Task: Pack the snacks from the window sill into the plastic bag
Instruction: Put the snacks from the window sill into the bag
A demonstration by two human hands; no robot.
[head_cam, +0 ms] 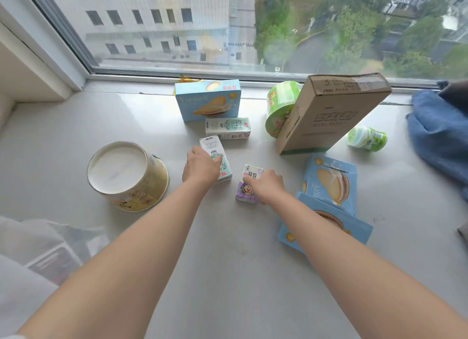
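Observation:
Snacks lie spread over the grey window sill. My left hand grips a white-green milk carton lying on the sill. My right hand holds a small purple grape drink carton beside it. A second milk carton lies just behind. A blue biscuit box stands near the glass. Two more blue biscuit boxes lie under my right forearm. The clear plastic bag sits at the lower left edge.
An overturned yellow noodle tub sits at the left. A green noodle cup leans behind a tilted brown cardboard box. A small green cup lies at the right, next to blue cloth. The window pane closes off the far edge.

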